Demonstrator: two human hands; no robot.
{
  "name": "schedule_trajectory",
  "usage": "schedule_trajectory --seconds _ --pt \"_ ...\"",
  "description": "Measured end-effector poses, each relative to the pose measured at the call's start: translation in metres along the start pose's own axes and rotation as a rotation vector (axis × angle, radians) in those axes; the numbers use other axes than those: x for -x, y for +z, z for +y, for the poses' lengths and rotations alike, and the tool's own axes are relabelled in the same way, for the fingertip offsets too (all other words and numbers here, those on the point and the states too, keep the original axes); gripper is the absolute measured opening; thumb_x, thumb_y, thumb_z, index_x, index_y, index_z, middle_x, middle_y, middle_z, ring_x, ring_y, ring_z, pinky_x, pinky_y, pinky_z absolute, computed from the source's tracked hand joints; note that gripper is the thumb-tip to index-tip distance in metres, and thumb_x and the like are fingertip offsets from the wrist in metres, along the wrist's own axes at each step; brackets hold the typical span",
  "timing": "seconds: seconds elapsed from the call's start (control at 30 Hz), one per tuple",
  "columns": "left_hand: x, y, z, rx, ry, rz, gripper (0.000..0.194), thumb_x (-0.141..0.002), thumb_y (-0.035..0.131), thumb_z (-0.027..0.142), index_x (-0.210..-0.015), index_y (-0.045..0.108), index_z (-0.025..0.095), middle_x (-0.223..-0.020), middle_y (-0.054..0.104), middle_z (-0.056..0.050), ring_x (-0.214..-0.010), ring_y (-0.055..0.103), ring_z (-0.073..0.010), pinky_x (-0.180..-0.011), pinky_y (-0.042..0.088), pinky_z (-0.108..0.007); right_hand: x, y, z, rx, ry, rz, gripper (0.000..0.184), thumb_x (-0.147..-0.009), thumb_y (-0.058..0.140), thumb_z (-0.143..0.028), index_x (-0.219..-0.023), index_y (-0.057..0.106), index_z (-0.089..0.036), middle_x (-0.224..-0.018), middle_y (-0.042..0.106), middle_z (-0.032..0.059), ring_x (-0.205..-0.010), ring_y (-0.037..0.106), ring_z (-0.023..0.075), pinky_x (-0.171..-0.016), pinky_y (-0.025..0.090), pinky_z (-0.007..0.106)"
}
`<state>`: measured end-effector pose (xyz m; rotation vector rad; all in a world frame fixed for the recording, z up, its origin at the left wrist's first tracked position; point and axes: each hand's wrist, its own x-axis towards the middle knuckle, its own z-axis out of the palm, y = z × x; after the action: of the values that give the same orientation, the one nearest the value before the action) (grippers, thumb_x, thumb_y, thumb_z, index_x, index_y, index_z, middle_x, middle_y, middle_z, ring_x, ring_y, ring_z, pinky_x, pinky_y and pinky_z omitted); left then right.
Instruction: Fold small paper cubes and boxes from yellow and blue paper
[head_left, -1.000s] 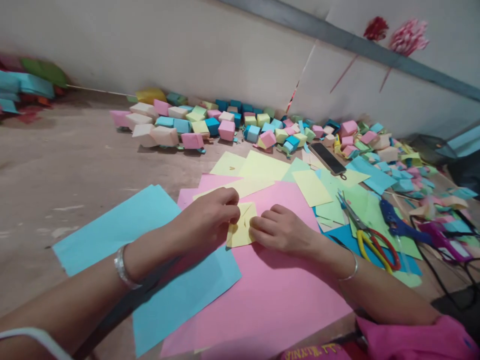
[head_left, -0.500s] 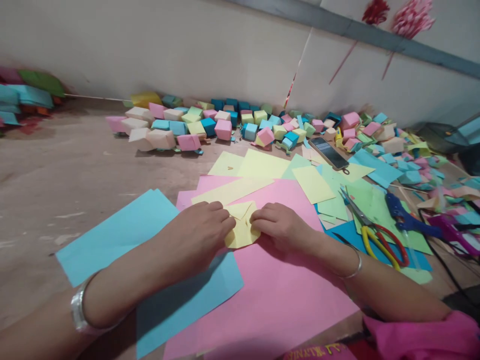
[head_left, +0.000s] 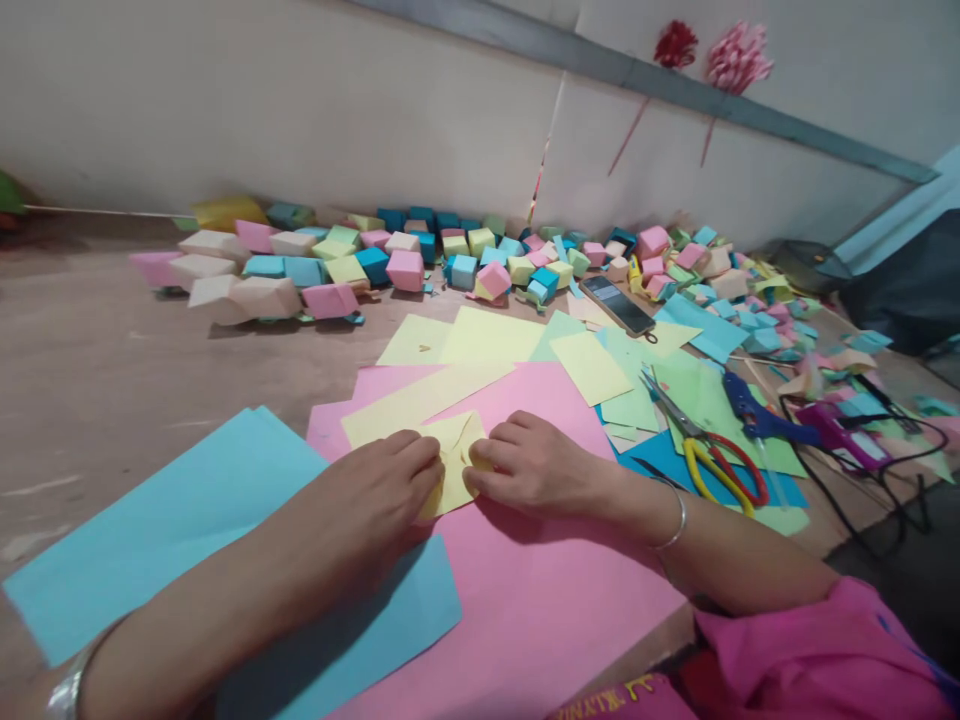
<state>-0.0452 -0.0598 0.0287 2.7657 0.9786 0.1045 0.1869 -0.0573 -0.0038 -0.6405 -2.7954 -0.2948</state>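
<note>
A small piece of folded yellow paper (head_left: 455, 462) lies between my hands, over a large pink sheet (head_left: 540, 590). My left hand (head_left: 390, 480) grips its left side, fingers curled together. On the right side, my right hand (head_left: 525, 462) pinches the paper's edge. Creases and a pointed flap show on its upper face; the parts under my fingers are hidden. Under my left forearm are blue sheets (head_left: 172, 500), and just behind the folded piece is a pale yellow strip (head_left: 420, 395).
Many small folded paper boxes (head_left: 405, 270) line the wall. To the right lie scissors (head_left: 712, 450) with red and yellow handles, a blue glue gun (head_left: 765, 410), a purple device (head_left: 844, 435) with black cord, a phone (head_left: 616, 305) and cut paper pieces (head_left: 592, 367).
The view has swung to the right, so the scene sits further left. My hands still hold the folded yellow paper, which now looks flatter with straighter edges.
</note>
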Motion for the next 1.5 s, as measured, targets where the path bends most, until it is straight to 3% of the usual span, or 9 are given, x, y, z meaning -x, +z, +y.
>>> schedule_trajectory --seconds 0.23,0.3,0.5,0.67,0.9,1.07,1.3,1.5 --pt "-0.008 0.001 0.003 -0.155 0.022 -0.159 0.009 -0.082 0.068 0.026 -0.082 0.066 0.017 -0.087 0.061 -0.006 -0.081 0.055 -0.0247 -0.067 0.037 -0.037 -0.002 -0.004 -0.001 -0.076 0.102 0.001 0.015 -0.09 0.048 -0.017 -0.081 0.061 -0.018 -0.079 0.057 0.004 -0.074 0.037 0.0168 -0.063 0.021 0.034" --pt "-0.009 0.002 0.002 -0.161 0.034 -0.154 0.006 -0.085 0.063 0.022 -0.082 0.066 0.018 -0.086 0.062 -0.006 -0.08 0.055 -0.0242 -0.067 0.036 -0.037 -0.002 -0.005 -0.001 -0.073 0.087 0.006 0.016 -0.091 0.047 -0.017 -0.082 0.061 -0.017 -0.081 0.057 0.0041 -0.076 0.038 0.0169 -0.064 0.021 0.034" --pt "-0.008 0.008 -0.004 -0.145 0.083 -0.146 0.025 -0.084 0.046 0.003 -0.086 0.066 0.018 -0.088 0.064 -0.007 -0.08 0.057 -0.0245 -0.071 0.04 -0.039 0.0 0.0 0.002 -0.035 -0.011 0.029 0.021 -0.097 0.042 -0.02 -0.091 0.062 -0.019 -0.081 0.058 0.0027 -0.074 0.041 0.016 -0.064 0.023 0.034" --pt "-0.007 0.002 0.0 -0.105 0.013 -0.184 0.026 -0.087 0.041 0.004 -0.087 0.064 0.016 -0.083 0.063 -0.007 -0.071 0.055 -0.0229 -0.066 0.039 -0.038 0.0 0.005 -0.001 -0.198 0.161 0.044 0.022 -0.094 0.046 -0.022 -0.076 0.058 -0.017 -0.077 0.058 0.004 -0.07 0.041 0.0155 -0.062 0.026 0.032" --pt "-0.005 0.002 0.005 0.039 -0.092 -0.116 0.014 -0.09 0.05 0.02 -0.083 0.06 0.014 -0.084 0.061 -0.008 -0.071 0.053 -0.0195 -0.062 0.037 -0.032 -0.004 0.005 -0.004 -0.428 0.343 0.019 0.031 -0.096 0.041 -0.027 -0.072 0.058 -0.017 -0.076 0.055 0.0049 -0.069 0.042 0.0146 -0.061 0.03 0.028" --pt "-0.008 0.006 0.001 0.145 -0.163 0.012 0.024 -0.092 0.04 0.016 -0.078 0.06 0.016 -0.08 0.061 -0.007 -0.073 0.053 -0.0188 -0.064 0.038 -0.031 -0.007 0.003 -0.007 -0.431 0.448 -0.023 0.026 -0.094 0.041 -0.023 -0.074 0.057 -0.016 -0.071 0.055 0.0037 -0.065 0.041 0.0141 -0.06 0.03 0.028" --pt "-0.011 0.006 0.004 0.258 -0.321 0.157 0.016 -0.089 0.043 0.016 -0.082 0.057 0.018 -0.079 0.062 -0.003 -0.072 0.053 -0.0157 -0.061 0.035 -0.028 -0.011 -0.002 -0.011 -0.542 0.584 0.018 0.022 -0.094 0.041 -0.021 -0.08 0.057 -0.016 -0.074 0.058 0.0027 -0.066 0.046 0.0129 -0.062 0.032 0.027" --pt "-0.013 0.005 0.006 0.243 -0.409 0.129 0.015 -0.09 0.041 0.018 -0.08 0.053 0.019 -0.074 0.061 -0.001 -0.064 0.051 -0.0147 -0.056 0.03 -0.027 -0.012 0.005 -0.009 -0.591 0.649 0.084 0.024 -0.095 0.043 -0.024 -0.078 0.057 -0.017 -0.072 0.059 0.0019 -0.065 0.048 0.0123 -0.062 0.034 0.026"
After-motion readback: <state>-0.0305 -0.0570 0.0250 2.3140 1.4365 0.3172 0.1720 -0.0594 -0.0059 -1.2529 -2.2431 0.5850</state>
